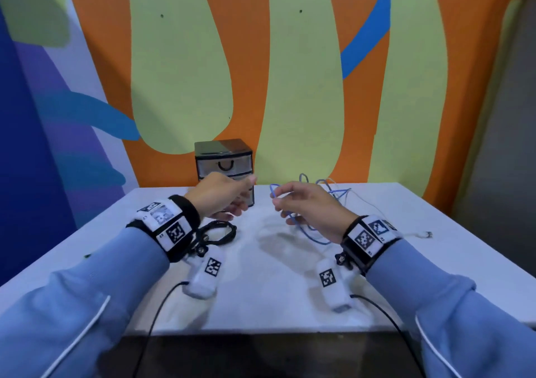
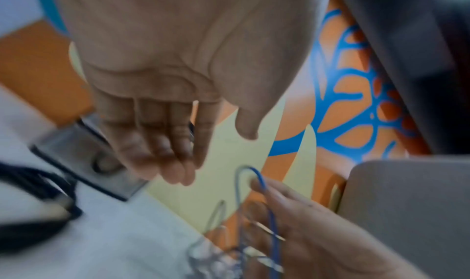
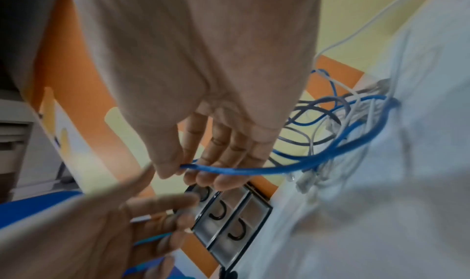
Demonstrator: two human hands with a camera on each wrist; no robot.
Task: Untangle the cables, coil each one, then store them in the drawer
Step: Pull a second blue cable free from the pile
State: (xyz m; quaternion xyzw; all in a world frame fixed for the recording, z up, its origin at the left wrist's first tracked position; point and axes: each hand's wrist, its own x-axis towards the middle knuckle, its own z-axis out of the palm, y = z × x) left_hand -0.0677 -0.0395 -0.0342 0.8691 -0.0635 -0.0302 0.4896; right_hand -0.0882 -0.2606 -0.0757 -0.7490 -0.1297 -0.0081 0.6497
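Observation:
My right hand [image 1: 278, 200] is raised over the table and pinches a loop of the blue cable [image 1: 307, 232] between thumb and fingers; the pinch shows clearly in the right wrist view [image 3: 183, 172]. The blue cable [image 3: 254, 170] trails back into a tangle of blue, white and grey cables [image 1: 327, 189] by the wall. My left hand [image 1: 240, 195] hovers, blurred, just left of it with straight fingers [image 2: 178, 162] and holds nothing. A coiled black cable [image 1: 220, 232] lies under my left wrist. The small drawer unit [image 1: 223, 160] stands behind my left hand, its drawers closed.
The white table [image 1: 261, 305] ends at the painted wall behind the drawer unit. A white cable's plug [image 1: 426, 234] lies out toward the table's right side. Black leads from the wrist cameras hang over the front edge [image 1: 162, 305].

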